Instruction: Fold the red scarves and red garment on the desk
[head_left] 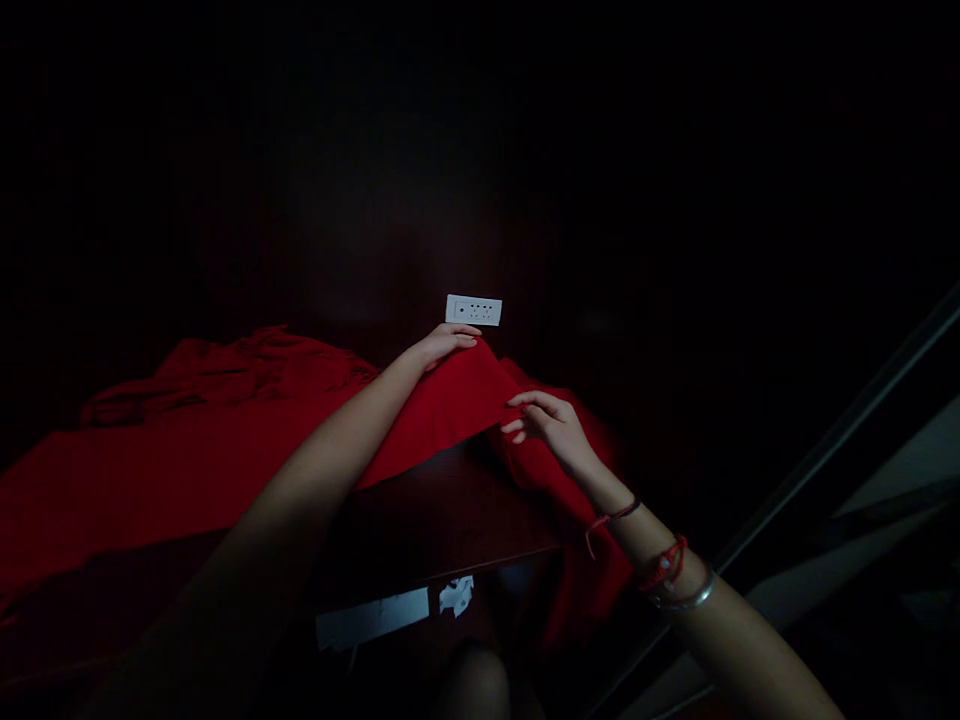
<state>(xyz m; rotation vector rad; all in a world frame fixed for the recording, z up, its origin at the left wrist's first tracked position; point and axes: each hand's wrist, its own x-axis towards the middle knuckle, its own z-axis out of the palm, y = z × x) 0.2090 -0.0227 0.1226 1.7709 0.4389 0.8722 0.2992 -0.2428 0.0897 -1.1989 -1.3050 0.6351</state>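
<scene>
Draping over the dark wooden tabletop (450,520), a large red fabric cloth (187,450) rises to a peak below a white rectangular wall socket (473,310). Left hand (444,345) holds that peak, fingers curled closed over it. Right hand (551,425) is just beside, fingers pinching a fold.

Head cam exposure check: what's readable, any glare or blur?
Head view: heavily underexposed, upper half near black; only the red cloth, left hand, right hand and white socket plate read clearly; dark table barely separates from shadow; no glare, hands look sharp.
</scene>
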